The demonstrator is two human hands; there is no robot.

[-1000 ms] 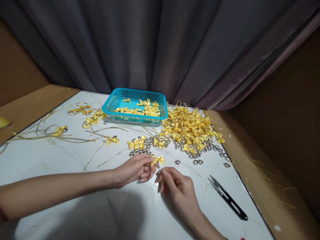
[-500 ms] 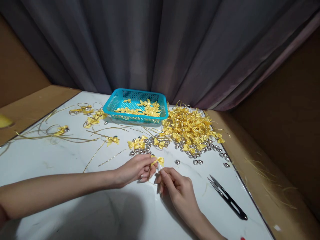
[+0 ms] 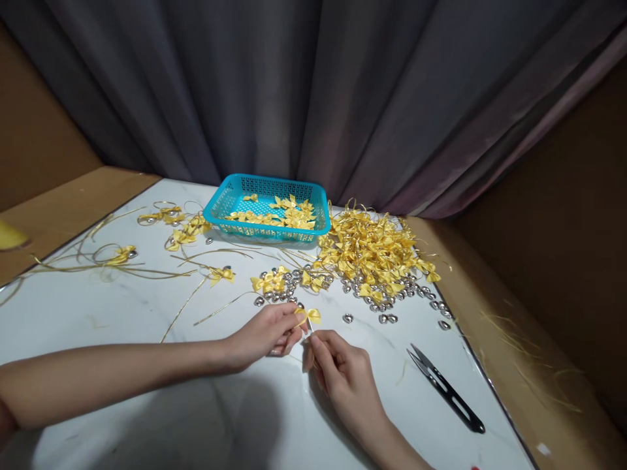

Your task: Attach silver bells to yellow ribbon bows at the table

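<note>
My left hand (image 3: 267, 334) pinches a small yellow ribbon bow (image 3: 308, 316) just above the white marble table (image 3: 147, 326). My right hand (image 3: 340, 372) is closed right below the bow, its fingertips pinched on the bow's thin tail. The two hands nearly touch at the table's near middle. A big heap of yellow bows with gold cord (image 3: 372, 251) lies behind them, to the right. Small silver heart charms (image 3: 386, 307) are scattered in front of that heap.
A turquoise plastic basket (image 3: 267, 225) with several bows stands at the back. Black thread snips (image 3: 445, 388) lie at the right. Loose gold cords and bows (image 3: 117, 258) spread over the left side. Wooden ledges border the table, with a dark curtain behind.
Both hands shifted slightly; the bow sits a little lower and my right fingertips have closed in nearer to it. Everything else on the table is unchanged.
</note>
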